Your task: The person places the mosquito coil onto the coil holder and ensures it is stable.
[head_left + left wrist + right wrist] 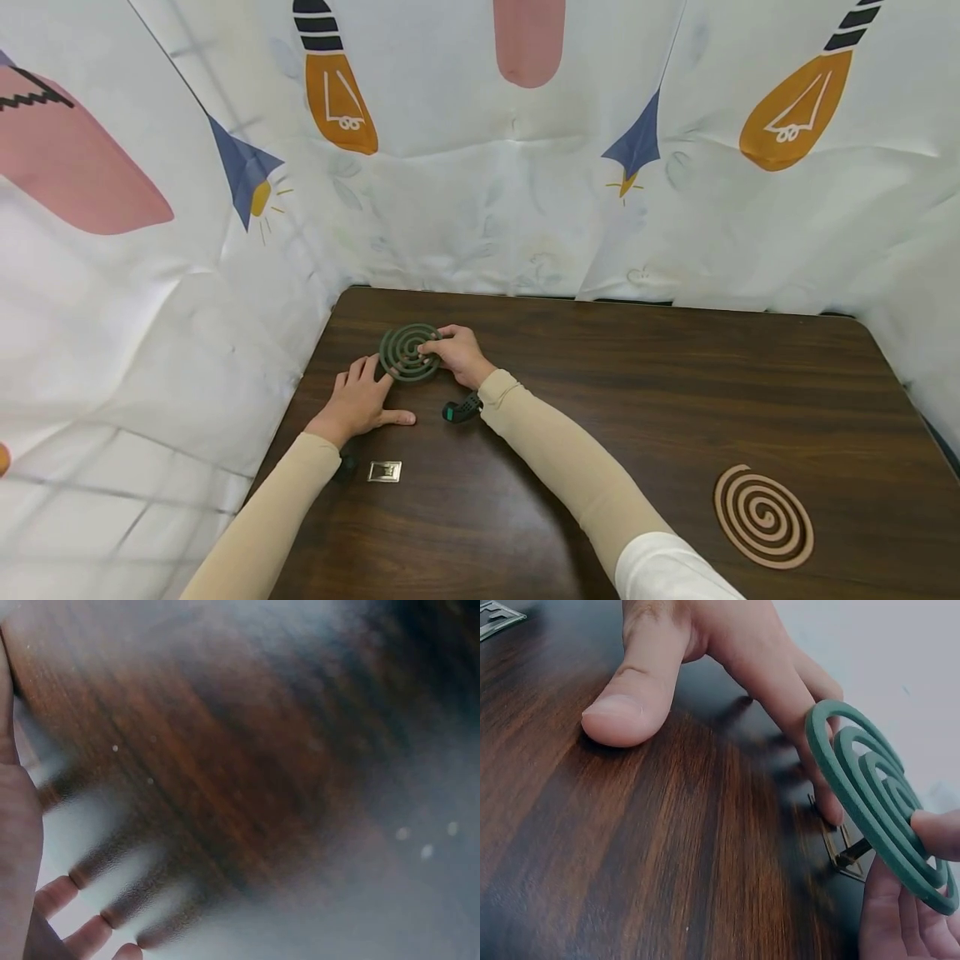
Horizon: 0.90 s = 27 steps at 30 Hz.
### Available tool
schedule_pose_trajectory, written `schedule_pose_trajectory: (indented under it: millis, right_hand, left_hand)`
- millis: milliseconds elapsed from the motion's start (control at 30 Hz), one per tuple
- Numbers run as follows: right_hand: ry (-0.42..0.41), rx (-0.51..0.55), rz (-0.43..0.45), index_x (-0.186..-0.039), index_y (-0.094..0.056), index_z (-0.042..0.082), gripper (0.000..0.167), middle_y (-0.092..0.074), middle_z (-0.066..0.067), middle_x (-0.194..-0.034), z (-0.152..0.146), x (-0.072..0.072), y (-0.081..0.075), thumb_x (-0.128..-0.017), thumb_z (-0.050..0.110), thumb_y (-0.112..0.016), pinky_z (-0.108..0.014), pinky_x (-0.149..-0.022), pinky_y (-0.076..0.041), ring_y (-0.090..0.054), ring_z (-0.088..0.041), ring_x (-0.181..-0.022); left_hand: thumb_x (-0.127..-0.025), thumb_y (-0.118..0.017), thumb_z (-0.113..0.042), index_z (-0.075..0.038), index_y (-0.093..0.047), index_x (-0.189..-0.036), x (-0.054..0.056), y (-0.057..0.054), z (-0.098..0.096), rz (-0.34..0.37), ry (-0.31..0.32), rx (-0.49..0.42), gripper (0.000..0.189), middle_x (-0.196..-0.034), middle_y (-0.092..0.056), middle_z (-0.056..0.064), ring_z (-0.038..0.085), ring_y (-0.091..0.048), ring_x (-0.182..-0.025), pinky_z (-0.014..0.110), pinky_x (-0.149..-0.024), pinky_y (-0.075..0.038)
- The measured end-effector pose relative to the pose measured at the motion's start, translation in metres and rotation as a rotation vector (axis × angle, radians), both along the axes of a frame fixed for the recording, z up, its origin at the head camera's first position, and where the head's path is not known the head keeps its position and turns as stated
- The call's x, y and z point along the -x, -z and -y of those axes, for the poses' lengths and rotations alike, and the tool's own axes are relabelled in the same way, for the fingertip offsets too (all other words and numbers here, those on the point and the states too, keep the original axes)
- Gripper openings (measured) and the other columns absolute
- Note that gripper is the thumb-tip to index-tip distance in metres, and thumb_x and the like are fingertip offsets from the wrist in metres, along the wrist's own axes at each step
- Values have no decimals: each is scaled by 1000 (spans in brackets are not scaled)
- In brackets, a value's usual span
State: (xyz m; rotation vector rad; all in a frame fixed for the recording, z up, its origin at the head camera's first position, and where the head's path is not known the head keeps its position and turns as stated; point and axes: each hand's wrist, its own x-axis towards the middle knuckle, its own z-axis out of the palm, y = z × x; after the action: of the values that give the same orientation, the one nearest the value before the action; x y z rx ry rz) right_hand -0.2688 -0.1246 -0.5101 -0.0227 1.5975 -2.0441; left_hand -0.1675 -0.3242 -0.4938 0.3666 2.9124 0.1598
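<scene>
A green mosquito coil (408,377) is near the table's far left corner. My right hand (462,357) pinches it by its right side, thumb on top and fingers beneath. In the right wrist view the coil (831,766) tilts above a small metal coil stand (844,860). Whether coil and stand touch cannot be told. My left hand (354,408) rests on the table with fingers spread and straight. Its index fingertip (829,810) is at the stand's edge. In the left wrist view, several fingertips (90,935) meet the tabletop.
A second metal stand (385,472) lies flat nearer me, beside the left forearm. On the right of the dark wooden table (600,400) lies a brown coil (763,518). A printed white cloth (480,208) hangs behind and at the sides.
</scene>
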Motion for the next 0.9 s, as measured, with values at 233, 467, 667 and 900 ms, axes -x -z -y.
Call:
schedule_pose_trajectory:
  millis: [233, 467, 667, 900]
  right_hand:
    - [-29, -3, -10, -121, -61, -4, 34, -69, -12, -100, -2, 1, -2, -91, 1, -76, -35, -81, -59, -72, -22, -84]
    - [-37, -2, -6, -122, -60, -5, 36, -67, -12, -104, 0, 2, -1, -91, 1, -76, -35, -83, -59, -71, -20, -84]
    - [-37, 8, -9, -119, -60, -7, 32, -66, -11, -100, 0, 1, -3, -92, 1, -75, -35, -82, -59, -71, -20, -83]
    - [-51, 8, -1, -109, -60, -3, 21, -66, -9, -94, -1, -2, -5, -92, 0, -73, -34, -78, -59, -69, -19, -80]
  left_hand:
    - [-85, -65, -73, -9, -38, -160, 0, -1, -2, 20, -4, -4, 102, -155, -25, 35, 57, -24, -141, 74, -103, -28]
    - [-84, -63, -75, -12, -34, -162, 2, -1, -2, 29, -9, 2, 104, -156, -24, 34, 56, -23, -142, 74, -104, -27]
    - [-84, -62, -77, -10, -38, -159, 1, -3, -2, 22, -7, -2, 103, -156, -25, 34, 57, -24, -141, 74, -103, -28]
    - [-84, -62, -76, -7, -40, -158, 1, 0, 0, 29, -7, -3, 104, -156, -24, 35, 57, -23, -142, 74, -104, -27]
